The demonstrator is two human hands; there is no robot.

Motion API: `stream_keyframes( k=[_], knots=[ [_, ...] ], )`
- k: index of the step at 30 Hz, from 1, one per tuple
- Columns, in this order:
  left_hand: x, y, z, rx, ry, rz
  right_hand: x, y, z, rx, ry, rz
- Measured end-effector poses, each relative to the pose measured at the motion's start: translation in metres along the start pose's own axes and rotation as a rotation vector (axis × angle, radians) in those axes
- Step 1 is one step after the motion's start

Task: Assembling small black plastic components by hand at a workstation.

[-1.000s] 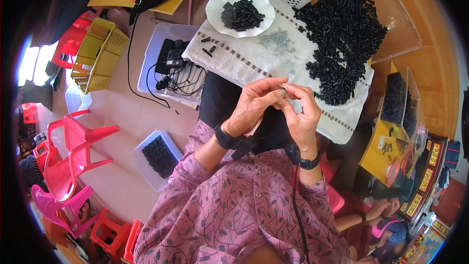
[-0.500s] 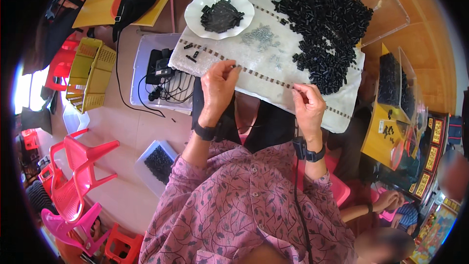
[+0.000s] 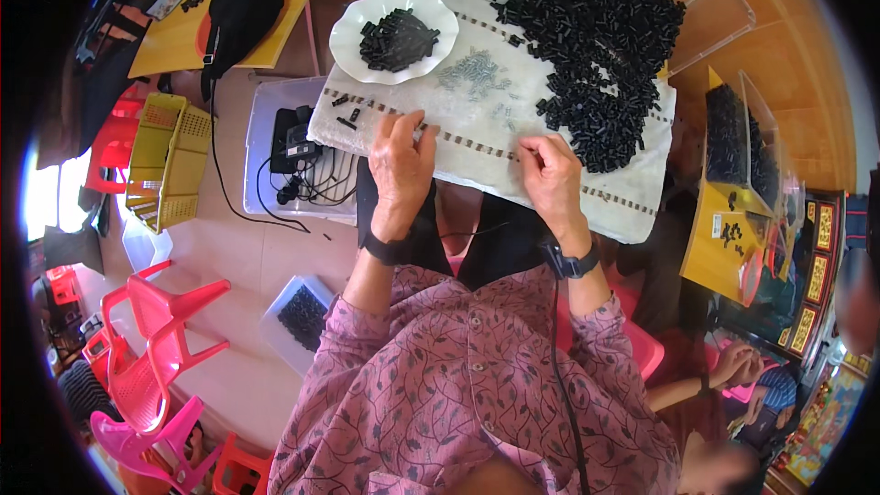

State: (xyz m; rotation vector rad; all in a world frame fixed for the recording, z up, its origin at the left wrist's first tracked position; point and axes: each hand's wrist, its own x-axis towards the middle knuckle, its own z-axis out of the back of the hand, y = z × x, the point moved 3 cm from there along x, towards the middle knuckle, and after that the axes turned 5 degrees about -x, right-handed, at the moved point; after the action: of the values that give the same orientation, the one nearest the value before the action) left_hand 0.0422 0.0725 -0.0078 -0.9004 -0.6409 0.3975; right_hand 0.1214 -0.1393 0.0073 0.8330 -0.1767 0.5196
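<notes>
Though near hands [image 3: 401,170] [image 3: 555,181], plate [image 3: 346,37] apart.

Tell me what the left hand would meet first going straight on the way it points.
Likely the white scalloped plate, though depth is unclear and the left hand might touch the towel first.

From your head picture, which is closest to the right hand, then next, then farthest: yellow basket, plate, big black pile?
1. Black pile: just past the right hand.
2. Plate: left, on the cloth.
3. Yellow basket: far left, off the cloth.
</notes>
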Motion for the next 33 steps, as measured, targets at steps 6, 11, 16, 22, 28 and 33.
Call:
stream_keyframes(
  k=[6,11,16,22,28,33],
  knots=[
    [-0.021,-0.005,-0.006,-0.103,0.035,0.017,0.014,-0.002,-0.02,-0.18,-0.022,0.102],
    [-0.023,-0.001,-0.009,-0.126,0.055,0.05,0.021,0.005,-0.026,-0.34,0.067,0.071],
    [-0.023,0.0,-0.007,-0.135,0.065,0.083,0.028,0.006,-0.034,-0.399,0.072,0.077],
    [-0.022,0.0,-0.008,-0.149,0.059,0.053,0.028,0.013,-0.035,-0.409,0.028,0.106],
    [-0.021,-0.009,-0.01,-0.131,0.051,0.01,0.02,0.009,-0.034,-0.328,-0.017,0.102],
    [-0.025,-0.022,-0.021,-0.146,0.116,0.04,0.01,0.001,-0.015,-0.125,-0.132,0.126]
  ],
)
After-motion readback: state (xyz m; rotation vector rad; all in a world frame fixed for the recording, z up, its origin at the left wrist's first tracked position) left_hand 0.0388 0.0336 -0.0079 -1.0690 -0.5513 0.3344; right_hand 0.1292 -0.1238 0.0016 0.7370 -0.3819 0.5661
